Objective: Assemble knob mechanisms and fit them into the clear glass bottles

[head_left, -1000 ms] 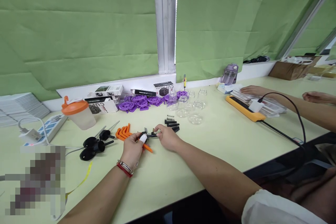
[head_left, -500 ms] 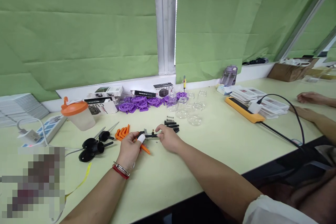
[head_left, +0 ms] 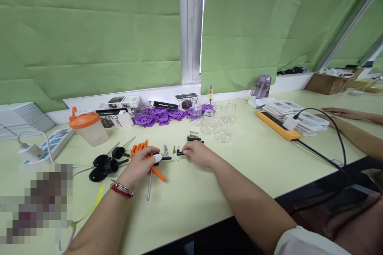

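Note:
My left hand (head_left: 143, 164) is closed around a black part (head_left: 166, 158) whose narrow arm sticks out to the right. A metal rod (head_left: 149, 187) slants down below these fingers, and an orange strip (head_left: 158, 174) passes beside it; I cannot tell whether the strip is held. My right hand (head_left: 196, 152) pinches a small black elbow-shaped piece (head_left: 180, 152). Between the hands lie metal pins (head_left: 166, 151) and small brass pieces (head_left: 174, 149). Springs (head_left: 194, 134) and black pieces (head_left: 193, 138) rest just behind my right hand. More orange pieces (head_left: 139, 147) lie behind the left.
Black cup-like parts with rods (head_left: 103, 167) lie at left, near an orange-lidded cup (head_left: 89, 127) and a power strip (head_left: 56, 143). Purple parts (head_left: 160, 115), glass jars (head_left: 208, 121) and boxes stand behind. At right are an orange power strip (head_left: 277, 125), papers and another person's hands (head_left: 338, 112).
My hands have moved apart: the left shifted left and lower, bringing the metal rod into view. The right now pinches the small elbow-shaped piece apart from the left hand's part.

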`<state>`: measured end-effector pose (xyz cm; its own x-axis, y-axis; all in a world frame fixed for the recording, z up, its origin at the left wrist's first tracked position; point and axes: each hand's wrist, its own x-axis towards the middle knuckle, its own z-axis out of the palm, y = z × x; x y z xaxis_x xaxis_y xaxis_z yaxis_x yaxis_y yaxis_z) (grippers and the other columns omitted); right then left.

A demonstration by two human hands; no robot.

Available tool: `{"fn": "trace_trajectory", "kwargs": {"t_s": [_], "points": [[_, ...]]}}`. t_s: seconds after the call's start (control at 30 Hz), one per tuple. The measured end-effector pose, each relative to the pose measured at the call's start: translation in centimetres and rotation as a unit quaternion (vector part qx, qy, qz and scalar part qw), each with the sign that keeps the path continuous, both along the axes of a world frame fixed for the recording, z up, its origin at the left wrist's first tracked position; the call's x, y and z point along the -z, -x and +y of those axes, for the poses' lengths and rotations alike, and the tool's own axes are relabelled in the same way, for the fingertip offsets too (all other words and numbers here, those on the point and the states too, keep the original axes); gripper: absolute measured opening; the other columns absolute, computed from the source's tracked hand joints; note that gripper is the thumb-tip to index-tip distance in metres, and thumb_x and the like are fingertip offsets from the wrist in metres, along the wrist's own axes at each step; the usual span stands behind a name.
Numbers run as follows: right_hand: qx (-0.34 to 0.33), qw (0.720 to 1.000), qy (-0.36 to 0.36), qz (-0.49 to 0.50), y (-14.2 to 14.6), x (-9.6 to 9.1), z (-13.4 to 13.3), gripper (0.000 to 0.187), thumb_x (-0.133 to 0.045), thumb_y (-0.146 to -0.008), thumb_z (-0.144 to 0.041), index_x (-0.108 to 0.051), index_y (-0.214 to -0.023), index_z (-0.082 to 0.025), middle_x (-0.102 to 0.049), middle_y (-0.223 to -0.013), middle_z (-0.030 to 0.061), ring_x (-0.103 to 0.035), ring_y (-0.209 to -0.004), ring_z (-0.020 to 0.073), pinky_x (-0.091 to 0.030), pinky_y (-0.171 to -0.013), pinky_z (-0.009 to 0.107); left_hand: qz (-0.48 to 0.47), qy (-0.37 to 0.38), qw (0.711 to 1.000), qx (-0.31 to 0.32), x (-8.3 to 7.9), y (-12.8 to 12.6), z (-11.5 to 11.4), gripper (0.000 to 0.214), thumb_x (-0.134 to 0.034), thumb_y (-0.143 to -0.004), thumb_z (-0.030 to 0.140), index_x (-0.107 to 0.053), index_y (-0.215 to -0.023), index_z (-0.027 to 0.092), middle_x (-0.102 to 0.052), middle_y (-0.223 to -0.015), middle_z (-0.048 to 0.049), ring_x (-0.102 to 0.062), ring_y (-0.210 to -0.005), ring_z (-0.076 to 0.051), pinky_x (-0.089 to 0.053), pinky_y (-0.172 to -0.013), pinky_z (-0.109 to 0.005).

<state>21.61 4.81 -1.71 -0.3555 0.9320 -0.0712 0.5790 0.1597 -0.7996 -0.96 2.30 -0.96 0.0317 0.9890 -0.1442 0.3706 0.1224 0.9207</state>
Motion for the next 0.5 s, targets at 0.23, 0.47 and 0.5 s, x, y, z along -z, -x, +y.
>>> {"fn": "trace_trajectory", "kwargs": {"t_s": [0.23,0.47,0.5], "points": [[0.017,0.996,0.003,-0.089,-2.4,-1.1,-0.6,0.007,-0.059,-0.074,-0.020,-0.065,-0.072,-0.016,-0.065,-0.069,0.0029,-0.053,-0.060,0.0125,-0.036,-0.055,0.023,0.252,-0.073,0.964,0.037,-0.3,0.5,0.5,0.017,-0.052,-0.069,0.032,-0.061,-0.075,0.020,-0.061,-0.067,-0.0017,-0.056,-0.065,-0.019,-0.039,-0.059,-0.029],[0.040,0.997,-0.014,-0.069,-2.7,-0.9,-0.9,0.012,-0.060,-0.074,-0.026,-0.067,-0.074,-0.016,-0.065,-0.072,0.0027,-0.054,-0.062,0.0124,-0.037,-0.055,0.022,0.401,-0.079,0.912,0.039,-0.7,0.6,0.1,0.024,-0.047,-0.074,0.037,-0.061,-0.084,0.020,-0.064,-0.075,-0.0062,-0.057,-0.069,-0.024,-0.036,-0.055,-0.031],[0.042,0.997,-0.007,-0.063,-2.8,-0.8,-0.9,0.013,-0.059,-0.074,-0.026,-0.066,-0.074,-0.016,-0.064,-0.070,0.0025,-0.053,-0.061,0.0124,-0.038,-0.055,0.023,0.416,-0.095,0.904,0.035,-0.8,0.5,-0.1,0.025,-0.047,-0.075,0.037,-0.061,-0.085,0.020,-0.064,-0.079,-0.0073,-0.058,-0.072,-0.025,-0.037,-0.056,-0.032]]}}
